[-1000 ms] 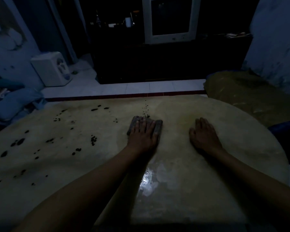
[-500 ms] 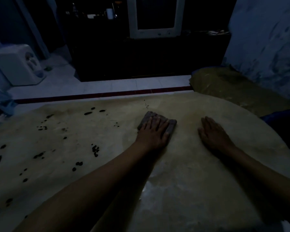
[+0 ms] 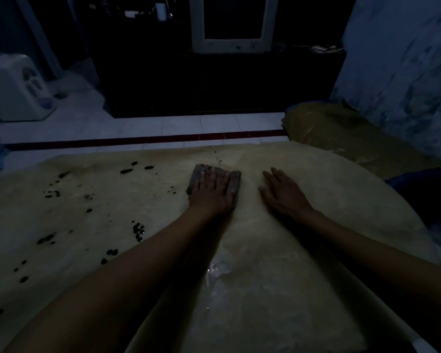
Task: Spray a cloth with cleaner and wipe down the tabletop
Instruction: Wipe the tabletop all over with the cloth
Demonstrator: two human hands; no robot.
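Observation:
The room is dim. A folded grey cloth lies flat on the yellowish tabletop, toward its far edge. My left hand presses down on the cloth with fingers spread, covering most of it. My right hand rests flat on the bare tabletop just to the right of the cloth, holding nothing. Dark spots are scattered over the left half of the table, and a thin trail of specks sits just beyond the cloth. No spray bottle is in view.
A wet shiny patch glints near the table's front. Beyond the far edge is tiled floor, a dark cabinet with a white-framed screen, a white box at left, and a yellowish bundle at right.
My left hand has slid the cloth slightly to the right and farther from me. The head camera has shifted, so the scene sits more to the left. My right hand stays flat.

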